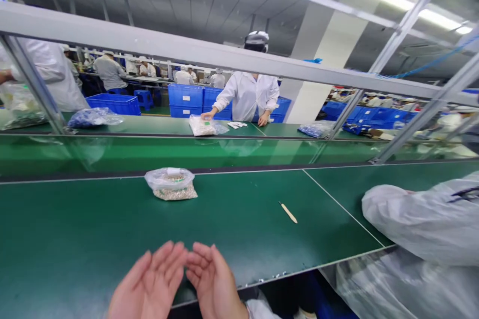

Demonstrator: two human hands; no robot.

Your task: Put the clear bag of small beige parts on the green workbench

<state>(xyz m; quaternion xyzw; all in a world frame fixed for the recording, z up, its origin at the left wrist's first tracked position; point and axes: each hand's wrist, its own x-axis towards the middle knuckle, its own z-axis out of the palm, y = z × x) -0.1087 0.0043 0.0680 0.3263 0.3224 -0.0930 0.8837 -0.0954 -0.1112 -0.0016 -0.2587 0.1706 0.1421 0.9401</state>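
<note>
Green matte worktable point(93, 239) is bearing a clear plastic bag of pale small parts point(171, 184), lying ahead, slightly left; L hand point(149, 281) nearer; R hand point(213, 279) is touching it fingertip-to-fingertip, both empty, palms up.

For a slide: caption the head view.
Two open hands, left hand and right hand, meet above a green table.

Factory assembly floor: long green workbenches point(93, 229), blue crates point(185, 99), white-coated workers point(249, 94) (capped).

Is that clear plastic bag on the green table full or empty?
Partly full: the clear plastic bag holds small pale pieces settled along its bottom.
</note>
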